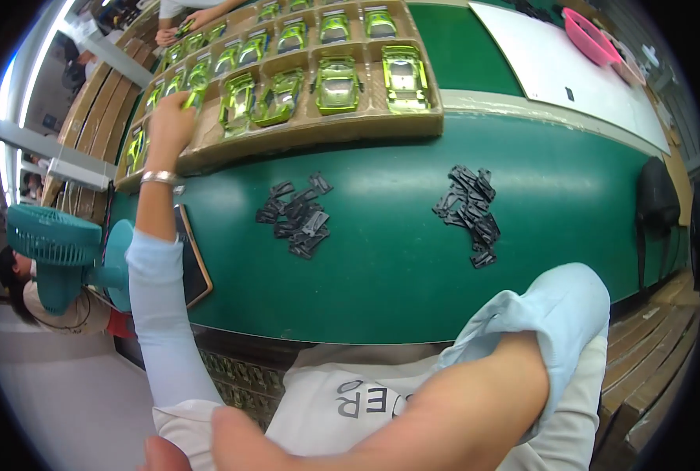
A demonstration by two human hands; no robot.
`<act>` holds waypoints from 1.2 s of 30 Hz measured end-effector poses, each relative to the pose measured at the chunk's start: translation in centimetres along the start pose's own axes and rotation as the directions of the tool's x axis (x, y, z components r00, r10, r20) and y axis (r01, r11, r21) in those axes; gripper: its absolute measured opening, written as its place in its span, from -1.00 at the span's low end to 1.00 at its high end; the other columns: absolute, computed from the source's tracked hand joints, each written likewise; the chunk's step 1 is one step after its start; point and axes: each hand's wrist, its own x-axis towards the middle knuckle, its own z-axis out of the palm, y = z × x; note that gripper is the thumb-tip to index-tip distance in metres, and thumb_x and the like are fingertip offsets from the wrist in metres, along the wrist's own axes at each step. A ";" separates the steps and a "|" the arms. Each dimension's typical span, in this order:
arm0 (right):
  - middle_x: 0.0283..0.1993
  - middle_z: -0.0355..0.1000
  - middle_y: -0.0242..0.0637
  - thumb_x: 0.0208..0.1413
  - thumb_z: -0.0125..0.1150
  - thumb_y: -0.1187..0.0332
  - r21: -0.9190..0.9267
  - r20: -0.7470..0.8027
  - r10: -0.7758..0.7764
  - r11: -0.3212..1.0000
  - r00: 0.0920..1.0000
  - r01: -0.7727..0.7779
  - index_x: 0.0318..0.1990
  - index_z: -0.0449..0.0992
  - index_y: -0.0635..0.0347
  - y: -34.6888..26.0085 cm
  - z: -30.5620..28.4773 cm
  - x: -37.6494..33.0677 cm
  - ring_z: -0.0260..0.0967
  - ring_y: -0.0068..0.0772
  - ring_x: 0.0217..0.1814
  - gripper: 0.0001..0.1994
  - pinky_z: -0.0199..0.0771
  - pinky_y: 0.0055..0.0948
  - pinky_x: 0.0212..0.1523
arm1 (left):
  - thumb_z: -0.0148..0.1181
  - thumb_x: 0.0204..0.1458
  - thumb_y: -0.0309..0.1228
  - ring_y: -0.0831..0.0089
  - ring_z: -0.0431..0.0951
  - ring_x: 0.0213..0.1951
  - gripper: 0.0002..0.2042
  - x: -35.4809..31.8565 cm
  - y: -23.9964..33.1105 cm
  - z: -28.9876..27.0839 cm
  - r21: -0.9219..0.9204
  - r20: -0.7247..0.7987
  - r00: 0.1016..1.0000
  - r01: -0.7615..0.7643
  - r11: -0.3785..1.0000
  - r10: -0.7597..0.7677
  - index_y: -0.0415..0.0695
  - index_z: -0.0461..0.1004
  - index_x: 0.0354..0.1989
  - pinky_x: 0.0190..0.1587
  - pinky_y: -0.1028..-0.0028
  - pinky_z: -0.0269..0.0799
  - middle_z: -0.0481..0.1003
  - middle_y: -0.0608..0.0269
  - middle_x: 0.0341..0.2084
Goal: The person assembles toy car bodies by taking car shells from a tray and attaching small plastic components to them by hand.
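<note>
My left hand [171, 125] reaches up to the left part of the divided cardboard tray [310, 135]. Its fingers are closed on a bright green toy car body [197, 85]; the fingertips are partly hidden. More green car bodies, such as the one at the tray's near right corner [405, 77], sit in the compartments. My right arm bends across my front, and my right hand [240, 443] is near my left upper sleeve at the lower edge. That hand is blurred and cut off, so its grip is unclear. Two piles of small black plastic parts, one left [296, 218] and one right [471, 208], lie on the green table.
A teal fan [55, 235] stands at the left beside a dark flat wood-edged object [195, 259]. Pink baskets [589, 38] rest on a white board [554, 55] at the far right. Another person's hands [183, 27] work at the tray's far left; someone sits behind the fan.
</note>
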 end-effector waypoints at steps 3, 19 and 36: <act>-0.28 0.35 -0.43 -0.10 0.11 0.35 -0.056 0.004 0.034 0.998 0.999 -0.034 -0.21 0.44 0.07 -0.9 -1.6 -0.4 0.27 -0.41 -0.20 -0.77 0.29 -0.55 -0.26 | -0.04 -0.18 -0.48 0.01 0.44 -0.22 -0.78 1.5 0.1 4.7 0.074 0.033 0.999 -0.044 0.996 0.042 -0.25 0.47 -0.35 -0.13 0.21 0.33 0.45 -0.15 -0.33; -0.50 0.28 -0.28 -0.27 0.13 0.47 -0.038 0.287 0.092 0.996 0.953 -0.084 -0.52 0.38 0.25 4.5 1.1 -3.3 0.28 -0.34 -0.47 -0.90 0.28 -0.42 -0.48 | 0.24 -0.23 -0.25 0.10 0.48 -0.26 -0.57 2.4 -11.3 5.3 -0.174 0.239 0.959 0.197 0.965 -0.153 -0.30 0.44 -0.20 -0.16 0.34 0.35 0.48 -0.10 -0.31; -0.51 0.36 -0.26 0.01 0.07 0.39 0.001 0.671 0.728 0.185 0.138 -0.983 -0.37 0.30 0.26 12.8 9.3 -8.2 0.35 -0.42 -0.53 -0.87 0.37 -0.48 -0.56 | -0.14 0.03 -0.28 0.06 0.48 -0.28 -0.56 -3.7 -2.7 -2.8 -0.701 0.363 0.932 0.277 -0.657 0.005 -0.39 0.20 -0.01 -0.24 0.20 0.49 0.39 -0.17 -0.23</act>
